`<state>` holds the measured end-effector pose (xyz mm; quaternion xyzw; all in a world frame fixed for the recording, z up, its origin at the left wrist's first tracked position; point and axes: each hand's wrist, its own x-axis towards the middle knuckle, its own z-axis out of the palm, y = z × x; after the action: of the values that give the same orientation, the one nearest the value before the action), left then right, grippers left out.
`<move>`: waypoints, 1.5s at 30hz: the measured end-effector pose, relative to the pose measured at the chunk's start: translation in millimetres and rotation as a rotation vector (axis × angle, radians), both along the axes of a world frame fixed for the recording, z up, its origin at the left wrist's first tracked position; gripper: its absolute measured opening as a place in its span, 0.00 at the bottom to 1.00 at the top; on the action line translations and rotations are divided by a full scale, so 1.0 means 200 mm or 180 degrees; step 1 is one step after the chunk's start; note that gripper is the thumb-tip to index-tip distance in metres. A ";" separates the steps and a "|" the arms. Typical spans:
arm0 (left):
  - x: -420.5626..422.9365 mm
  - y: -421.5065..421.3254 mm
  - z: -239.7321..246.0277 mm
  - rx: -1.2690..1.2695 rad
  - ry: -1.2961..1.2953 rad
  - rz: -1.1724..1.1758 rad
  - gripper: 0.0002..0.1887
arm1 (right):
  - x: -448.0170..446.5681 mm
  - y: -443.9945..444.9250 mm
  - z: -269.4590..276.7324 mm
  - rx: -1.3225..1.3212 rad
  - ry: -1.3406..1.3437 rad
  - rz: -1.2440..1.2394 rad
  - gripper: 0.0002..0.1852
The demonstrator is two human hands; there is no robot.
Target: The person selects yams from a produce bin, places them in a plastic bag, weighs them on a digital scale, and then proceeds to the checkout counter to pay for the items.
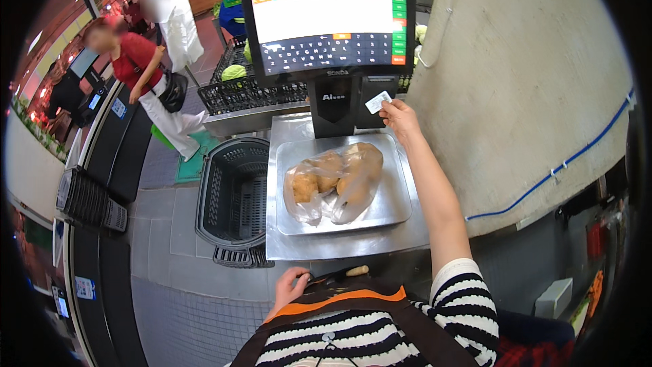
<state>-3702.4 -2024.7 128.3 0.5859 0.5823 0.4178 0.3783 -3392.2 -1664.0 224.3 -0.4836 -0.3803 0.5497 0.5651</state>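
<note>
Between thumb and fingers, my right hand (401,117) grips a white printed label (378,102) beside the printer part of a black weighing scale (333,104). Below it, a clear plastic bag of brown potato-like tubers (333,181) rests on the scale's metal weighing plate (397,209). The lit touchscreen (326,20) stands above. My left hand (291,285) is low at my waist, fingers curled, near a dark thing with a light wooden handle (356,270); whether the hand holds it is unclear.
A black shopping basket (204,199) stands left of the steel counter (285,250). Black crates (239,93) with cabbages lie behind. A person in red (137,61) is at the left, near stacked baskets (84,199). A concrete wall (519,71) borders the right.
</note>
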 end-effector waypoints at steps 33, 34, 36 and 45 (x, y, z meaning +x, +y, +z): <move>0.19 0.58 0.28 0.0399 0.0906 0.0788 0.55 | -0.44 -0.26 0.13 0.0924 -0.3211 0.2447 0.19; 0.21 0.56 0.26 0.0328 0.0817 0.0746 0.56 | -0.45 -0.25 0.12 0.0882 -0.3195 0.2495 0.19; 0.25 0.55 0.22 0.0206 0.0771 0.0661 0.58 | -0.48 -0.24 0.05 0.0764 -0.3389 0.2485 0.18; 0.29 0.60 0.12 0.0239 0.1574 0.1310 0.56 | -0.51 -0.33 -0.06 0.1489 -0.5344 0.1655 0.24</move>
<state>-3643.8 -1905.4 152.1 0.5531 0.7470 0.3517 0.1112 -3494.4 -1730.8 212.9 -0.4970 -0.8659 0.0356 0.0442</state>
